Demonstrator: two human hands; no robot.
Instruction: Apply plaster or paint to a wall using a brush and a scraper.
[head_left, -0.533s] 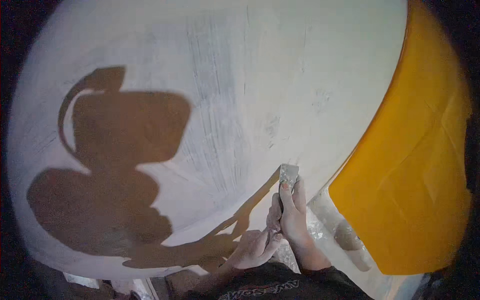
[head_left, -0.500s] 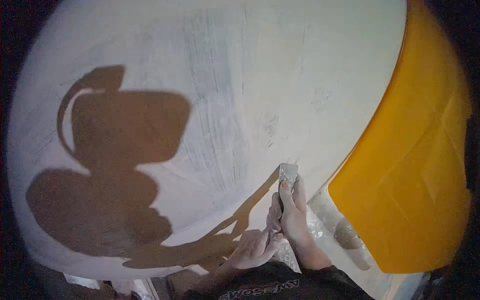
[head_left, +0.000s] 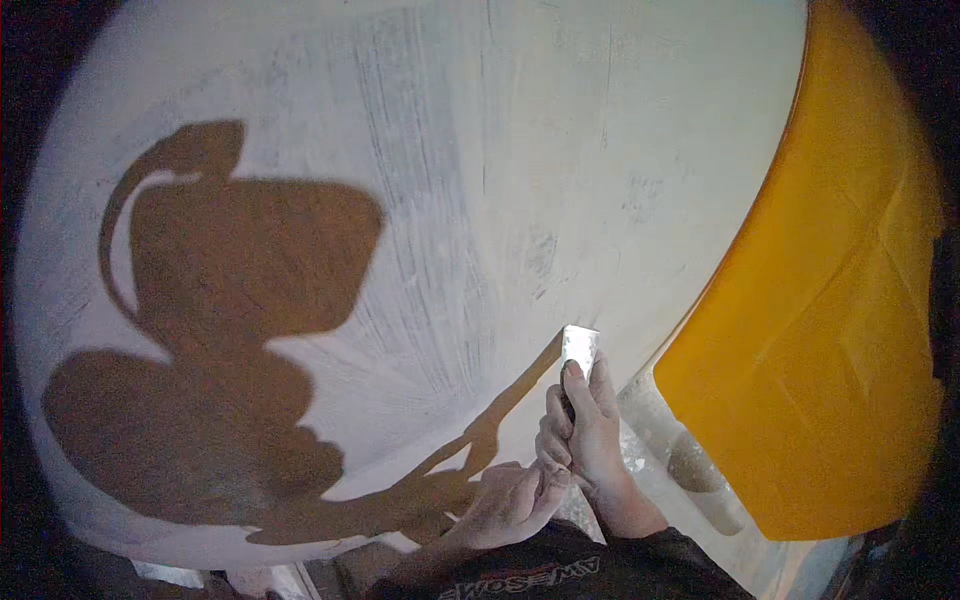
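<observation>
My right hand (head_left: 592, 425) is closed around a putty knife, thumb lying along its flat metal blade (head_left: 580, 343). The blade's tip meets a large, pale, curved surface (head_left: 560, 130) and shines brightly in the light. My left hand (head_left: 512, 500) is closed just below, against the heel of the right hand. What its fingers hold, if anything, is hidden. Above the blade, the surface carries grey scuffed patches (head_left: 540, 250) and long dark streaks (head_left: 400, 130). Whitish dust or filler coats my fingers.
A yellow sheet (head_left: 800, 400) borders the pale surface along the right. Below it stands a white-spattered, rounded grey object (head_left: 690, 465), its kind unclear. A large shadow of a head wearing gear (head_left: 250, 260) falls across the left side. Light-coloured items (head_left: 265, 578) show at the lower left.
The blade has tilted and now gleams white where it was dull grey. My right hand has shifted very slightly right; the shadow at the left has moved a little outward.
</observation>
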